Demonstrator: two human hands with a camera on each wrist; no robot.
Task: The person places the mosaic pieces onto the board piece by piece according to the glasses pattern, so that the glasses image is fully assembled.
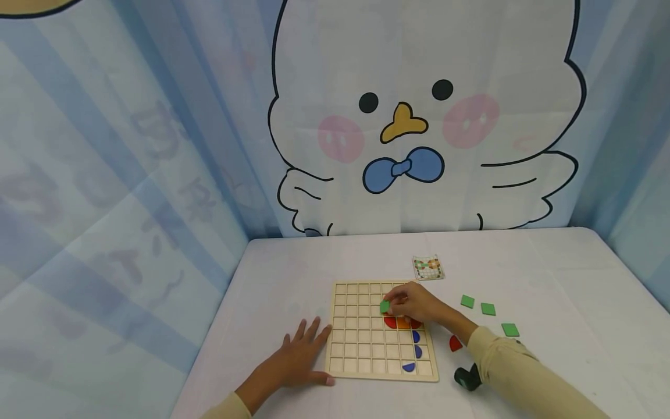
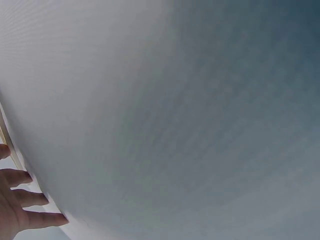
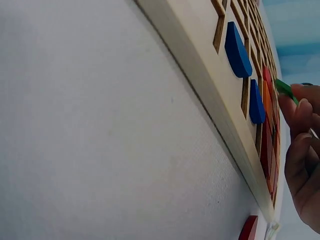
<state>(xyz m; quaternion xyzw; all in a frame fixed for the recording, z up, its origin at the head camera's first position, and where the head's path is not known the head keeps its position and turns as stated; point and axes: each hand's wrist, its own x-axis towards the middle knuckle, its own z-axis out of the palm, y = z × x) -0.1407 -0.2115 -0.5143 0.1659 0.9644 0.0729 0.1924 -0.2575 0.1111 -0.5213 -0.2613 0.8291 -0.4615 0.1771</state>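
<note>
My right hand (image 1: 416, 302) pinches a green square tile (image 1: 384, 306) over the wooden grid board (image 1: 383, 377). The same green tile (image 3: 283, 87) shows between thumb and fingertips in the right wrist view. Just below that hand, a red piece (image 1: 390, 322) and an orange piece (image 1: 403, 323) lie in the grid, partly covered by the fingers. Several blue half-round pieces (image 1: 416, 337) sit in cells down the board's right side. With fingers spread, my left hand (image 1: 298, 362) rests on the table, its fingertips right at the board's left edge.
A small pattern card (image 1: 428, 268) lies behind the board. To the right, loose green tiles (image 1: 488, 309), a red piece (image 1: 455, 343) and a dark object (image 1: 467, 378) near the right sleeve lie on the white table (image 1: 293, 262). Printed curtains (image 1: 209, 145) surround the table.
</note>
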